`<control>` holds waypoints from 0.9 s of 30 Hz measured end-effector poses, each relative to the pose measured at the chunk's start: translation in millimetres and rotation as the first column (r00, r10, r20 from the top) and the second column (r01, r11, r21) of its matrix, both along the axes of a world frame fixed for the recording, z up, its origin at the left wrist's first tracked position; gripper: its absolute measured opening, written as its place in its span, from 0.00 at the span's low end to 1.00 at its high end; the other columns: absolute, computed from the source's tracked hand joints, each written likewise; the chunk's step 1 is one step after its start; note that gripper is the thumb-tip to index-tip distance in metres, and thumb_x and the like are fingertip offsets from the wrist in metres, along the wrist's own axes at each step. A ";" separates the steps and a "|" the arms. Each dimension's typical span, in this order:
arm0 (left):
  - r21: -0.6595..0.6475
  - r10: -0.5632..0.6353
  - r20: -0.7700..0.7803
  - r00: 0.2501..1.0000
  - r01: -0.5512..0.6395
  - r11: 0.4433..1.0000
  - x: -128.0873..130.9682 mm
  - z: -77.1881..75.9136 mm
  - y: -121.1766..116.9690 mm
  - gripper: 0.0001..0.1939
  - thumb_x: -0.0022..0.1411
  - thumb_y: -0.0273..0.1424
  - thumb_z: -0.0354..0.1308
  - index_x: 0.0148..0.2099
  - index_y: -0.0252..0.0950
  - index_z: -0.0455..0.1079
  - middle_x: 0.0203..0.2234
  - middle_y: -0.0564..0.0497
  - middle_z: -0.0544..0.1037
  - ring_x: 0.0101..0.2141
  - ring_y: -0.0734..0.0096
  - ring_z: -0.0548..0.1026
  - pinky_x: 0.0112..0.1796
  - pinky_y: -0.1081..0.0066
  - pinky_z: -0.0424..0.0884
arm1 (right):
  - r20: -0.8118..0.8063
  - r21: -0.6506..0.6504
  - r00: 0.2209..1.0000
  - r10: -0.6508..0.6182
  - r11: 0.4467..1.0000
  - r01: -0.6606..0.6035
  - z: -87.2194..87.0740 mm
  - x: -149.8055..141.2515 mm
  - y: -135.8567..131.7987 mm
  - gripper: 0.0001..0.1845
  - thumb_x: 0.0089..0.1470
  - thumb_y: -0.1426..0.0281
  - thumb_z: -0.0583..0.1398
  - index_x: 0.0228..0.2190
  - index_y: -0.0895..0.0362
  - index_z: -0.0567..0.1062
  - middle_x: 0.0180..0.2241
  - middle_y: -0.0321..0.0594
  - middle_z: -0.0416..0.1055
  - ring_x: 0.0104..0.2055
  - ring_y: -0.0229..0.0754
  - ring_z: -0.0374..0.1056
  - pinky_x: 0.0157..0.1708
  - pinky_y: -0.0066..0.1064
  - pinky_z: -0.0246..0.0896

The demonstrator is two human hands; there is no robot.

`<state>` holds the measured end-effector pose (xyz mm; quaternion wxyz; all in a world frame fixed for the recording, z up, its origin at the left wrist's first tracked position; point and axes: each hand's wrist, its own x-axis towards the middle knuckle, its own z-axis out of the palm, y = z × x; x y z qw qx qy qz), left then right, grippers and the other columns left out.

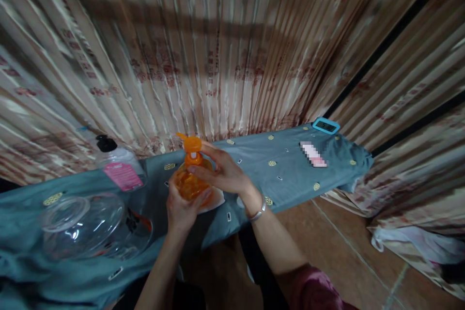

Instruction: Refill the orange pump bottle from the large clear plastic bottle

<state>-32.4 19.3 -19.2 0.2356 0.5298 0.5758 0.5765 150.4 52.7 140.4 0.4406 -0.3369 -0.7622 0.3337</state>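
Observation:
An orange pump bottle (189, 183) stands on a table covered with a blue-grey cloth (290, 164). My left hand (181, 206) wraps round the bottle's body from the near side. My right hand (221, 170) reaches in from the right, its fingers closed at the bottle's neck just under the orange pump head (190, 144). A silver bracelet (258, 213) sits on my right wrist. Under the bottle lies something white (218, 199), mostly hidden.
A clear bottle with a black pump and pink label (119, 167) stands to the left. A large clear glass jar (87, 225) lies nearer on the left. A small blue-framed digital timer (326, 126) sits at the far right edge. Striped curtains hang behind; brown tiled floor lies right.

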 end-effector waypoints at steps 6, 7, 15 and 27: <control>-0.035 0.006 0.000 1.000 -0.006 0.999 -2.9 1.1 -1.1 0.53 0.48 0.54 0.93 0.70 0.45 0.77 0.59 0.38 0.95 0.57 0.32 0.96 0.56 0.42 0.95 | 0.002 -0.003 0.982 -0.191 0.982 0.191 -2.5 -3.6 -0.6 0.39 0.52 0.44 0.91 0.53 0.48 0.87 0.79 0.59 0.83 0.89 0.69 0.73 0.90 0.66 0.65; -0.026 0.005 0.000 1.000 -0.005 1.000 -3.3 0.9 -0.9 0.53 0.49 0.54 0.93 0.70 0.45 0.77 0.59 0.38 0.95 0.57 0.33 0.96 0.56 0.42 0.95 | -0.004 0.001 0.976 -0.219 0.976 0.219 -2.5 -3.8 -1.1 0.37 0.52 0.44 0.91 0.50 0.48 0.85 0.79 0.60 0.83 0.88 0.70 0.73 0.89 0.66 0.66; 0.015 -0.006 -0.023 1.000 0.006 1.000 -2.0 0.1 -0.4 0.53 0.53 0.56 0.92 0.74 0.46 0.76 0.60 0.38 0.95 0.55 0.35 0.96 0.53 0.44 0.96 | -0.041 -0.043 0.999 -0.009 0.999 0.007 -3.6 3.5 1.2 0.34 0.57 0.48 0.90 0.55 0.46 0.87 0.78 0.51 0.85 0.88 0.61 0.75 0.90 0.58 0.67; -0.002 -0.005 -0.006 1.000 0.005 1.000 -2.1 0.6 -0.7 0.56 0.51 0.58 0.92 0.74 0.45 0.76 0.62 0.37 0.93 0.59 0.32 0.95 0.57 0.41 0.95 | -0.047 -0.034 0.999 0.025 0.999 -0.027 -5.4 3.7 1.4 0.31 0.60 0.46 0.87 0.54 0.48 0.89 0.78 0.53 0.86 0.88 0.63 0.75 0.91 0.57 0.66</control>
